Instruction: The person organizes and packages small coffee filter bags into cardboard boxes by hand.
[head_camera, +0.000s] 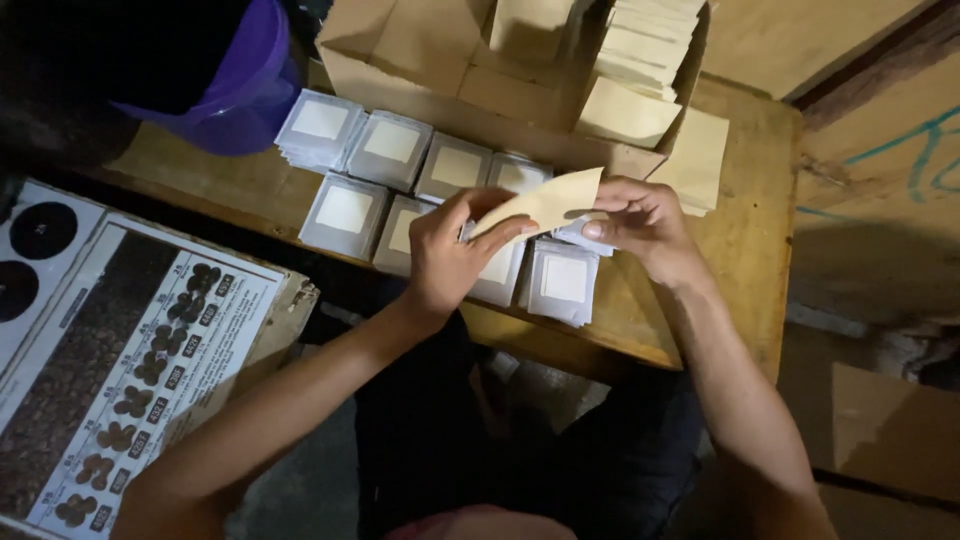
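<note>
hands: left (450, 255), right (640, 220) pinch tan envelope (545, 203) | contents hidden

Both bare forearms reached forward and converged. The left hand (450, 255) was pinched closed, thumb over curled fingers; the right hand (640, 220) faced it, fingers bent, fingertips pinching inward.

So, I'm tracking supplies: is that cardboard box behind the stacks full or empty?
Partly full: the open cardboard box holds a row of tan envelopes on its right side.
</note>
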